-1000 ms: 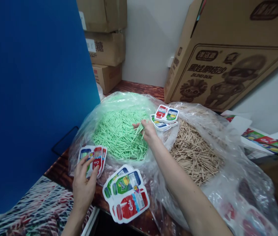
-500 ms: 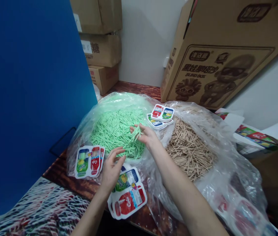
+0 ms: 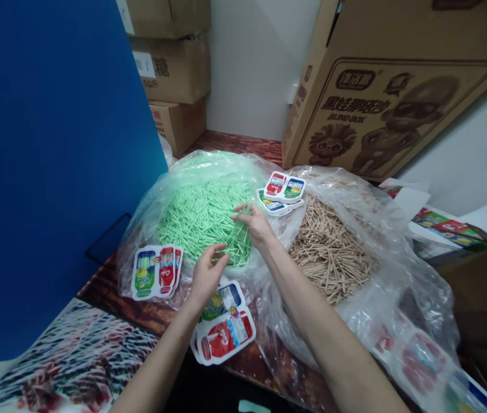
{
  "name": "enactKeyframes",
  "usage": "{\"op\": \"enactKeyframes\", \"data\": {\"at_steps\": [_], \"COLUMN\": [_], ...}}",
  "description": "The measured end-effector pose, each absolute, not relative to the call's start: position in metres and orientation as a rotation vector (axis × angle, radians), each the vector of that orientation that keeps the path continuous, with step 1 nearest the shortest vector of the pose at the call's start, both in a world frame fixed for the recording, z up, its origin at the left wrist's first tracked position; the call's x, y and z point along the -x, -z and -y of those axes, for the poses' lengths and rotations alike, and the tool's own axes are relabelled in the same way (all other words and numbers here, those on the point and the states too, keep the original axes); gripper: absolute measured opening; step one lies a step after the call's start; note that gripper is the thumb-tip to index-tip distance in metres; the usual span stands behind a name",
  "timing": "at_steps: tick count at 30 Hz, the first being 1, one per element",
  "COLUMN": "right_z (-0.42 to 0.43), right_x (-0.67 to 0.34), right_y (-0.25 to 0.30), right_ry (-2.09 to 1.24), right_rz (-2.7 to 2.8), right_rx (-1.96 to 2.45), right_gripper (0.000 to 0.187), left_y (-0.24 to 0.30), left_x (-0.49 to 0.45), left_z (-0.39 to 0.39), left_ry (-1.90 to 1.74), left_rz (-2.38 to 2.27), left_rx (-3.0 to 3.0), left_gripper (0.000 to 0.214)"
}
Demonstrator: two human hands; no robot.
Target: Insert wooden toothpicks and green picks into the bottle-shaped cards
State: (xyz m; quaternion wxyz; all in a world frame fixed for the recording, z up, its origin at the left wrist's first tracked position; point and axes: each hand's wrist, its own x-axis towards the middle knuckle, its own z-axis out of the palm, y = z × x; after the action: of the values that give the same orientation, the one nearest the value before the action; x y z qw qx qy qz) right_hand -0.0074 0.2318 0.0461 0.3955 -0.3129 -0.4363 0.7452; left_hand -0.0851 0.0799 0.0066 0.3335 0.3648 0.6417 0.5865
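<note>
Thin green sticks (image 3: 198,215) lie heaped in an open clear plastic bag. At the heap's right side, my right hand (image 3: 258,226) is closed around several green sticks, some poking out past the fingers. My left hand (image 3: 207,274) hovers by the heap's near edge, fingers apart and nothing visible in it. Below it lie bottle-shaped printed cards (image 3: 219,338) in green and red, partly covered by the hand. Similar cards (image 3: 152,272) rest on the bag's left edge, and a small stack of such cards (image 3: 285,188) sits beyond my right hand.
Brown sticks (image 3: 333,252) fill a second plastic bag on the right. Behind it stands a large printed carton (image 3: 381,120); stacked cartons (image 3: 170,69) are at the back left. A blue panel (image 3: 54,172) borders the left. More cards (image 3: 424,367) lie under plastic at lower right.
My left hand has moved slightly right and up towards the heap. My right hand stays at the heap's right side with green sticks in its fingers. The view has tilted slightly downward.
</note>
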Motion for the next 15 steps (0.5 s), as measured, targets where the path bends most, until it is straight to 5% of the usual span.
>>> {"op": "enactKeyframes", "data": {"at_steps": [7,15], "right_z": [-0.201,-0.16], "right_x": [-0.003,-0.012], "right_y": [-0.027,-0.019], "right_ry": [-1.918,-1.744], "right_rz": [1.125,0.887], "right_rx": [0.693,0.755], "right_gripper": [0.03,0.047], "left_y": [-0.006,-0.02], "left_x": [0.072,0.043], "left_z": [-0.094,-0.096], "left_ry": [-1.594,-1.089], "left_rz": [-1.703,-1.98], "left_rx": [-0.998,-1.246], "left_gripper": [0.037,0.031]}}
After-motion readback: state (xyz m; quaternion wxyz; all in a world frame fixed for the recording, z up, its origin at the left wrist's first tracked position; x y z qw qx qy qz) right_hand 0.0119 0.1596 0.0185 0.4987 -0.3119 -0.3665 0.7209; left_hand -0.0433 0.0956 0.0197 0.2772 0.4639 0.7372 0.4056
